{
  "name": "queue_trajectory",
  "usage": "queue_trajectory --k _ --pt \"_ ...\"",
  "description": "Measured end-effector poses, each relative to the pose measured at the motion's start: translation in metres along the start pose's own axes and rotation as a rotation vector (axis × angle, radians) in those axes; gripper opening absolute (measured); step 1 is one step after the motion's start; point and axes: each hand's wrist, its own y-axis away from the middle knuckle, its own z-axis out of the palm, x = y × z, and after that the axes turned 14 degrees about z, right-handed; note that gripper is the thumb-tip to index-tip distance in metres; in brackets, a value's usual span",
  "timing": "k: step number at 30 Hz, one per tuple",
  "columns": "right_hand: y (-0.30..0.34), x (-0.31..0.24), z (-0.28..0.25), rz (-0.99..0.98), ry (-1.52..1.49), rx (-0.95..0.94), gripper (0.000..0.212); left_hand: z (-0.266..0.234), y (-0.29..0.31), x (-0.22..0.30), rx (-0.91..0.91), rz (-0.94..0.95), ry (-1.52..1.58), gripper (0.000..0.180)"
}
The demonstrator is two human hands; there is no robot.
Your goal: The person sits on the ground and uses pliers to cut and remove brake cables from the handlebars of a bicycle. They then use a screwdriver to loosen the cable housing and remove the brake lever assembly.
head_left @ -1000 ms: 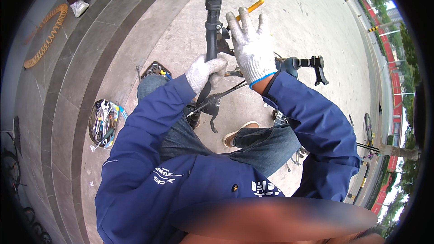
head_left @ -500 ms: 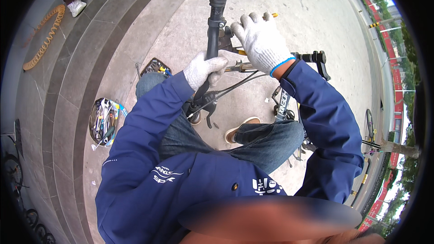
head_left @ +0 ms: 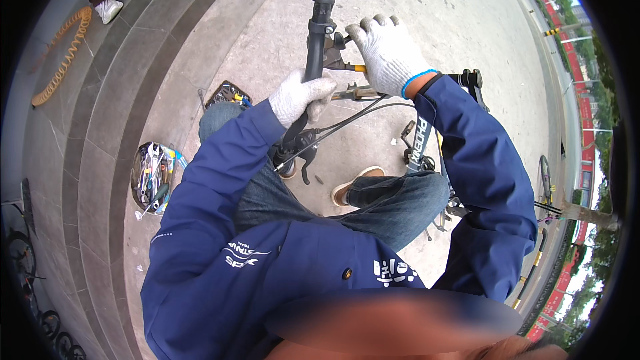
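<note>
A black bicycle handlebar [head_left: 315, 53] runs up the middle of the head view, its ribbed grip at the far end. My left hand [head_left: 300, 99], in a white knit glove, is wrapped round the bar. To the right of the bar, my right hand [head_left: 388, 53], gloved with a blue cuff edge, has its fingers curled down near the brake lever assembly [head_left: 333, 59]. What those fingers hold is hidden beneath the glove. A yellow-ended piece [head_left: 360, 68] shows beside the right hand. Black cables [head_left: 353, 117] curve below the hands, near a second brake lever [head_left: 306, 172].
Left of my knee lies a tool tray [head_left: 153, 180] full of wrenches, with a smaller black tray [head_left: 229, 95] beyond it. The bicycle frame [head_left: 420, 140] stands by my right knee. Stone steps [head_left: 93, 180], an orange coiled hose [head_left: 67, 60] and a person's shoe [head_left: 109, 10] are at left.
My right hand has turned slightly and moved down a little; the yellow tip that stuck out past its fingers no longer shows. The handlebar has shifted slightly, my left hand still round it.
</note>
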Motion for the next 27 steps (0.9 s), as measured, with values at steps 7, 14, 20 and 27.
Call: queue_trajectory --k 7,14,20,27 --pt "0.003 0.009 0.009 -0.035 -0.128 -0.081 0.059 0.001 -0.001 0.002 -0.024 -0.012 -0.057 0.023" --pt "-0.005 0.02 0.021 -0.13 -0.246 -0.091 0.033 0.008 0.001 0.003 0.015 -0.039 -0.12 0.023" --pt "-0.01 0.02 0.03 0.083 -0.096 -0.113 0.015 0.006 0.002 0.003 0.044 -0.024 -0.115 0.022" --pt "0.02 0.058 0.017 0.4 -0.333 0.189 0.021 -0.008 -0.007 -0.002 0.18 0.031 -0.066 0.026"
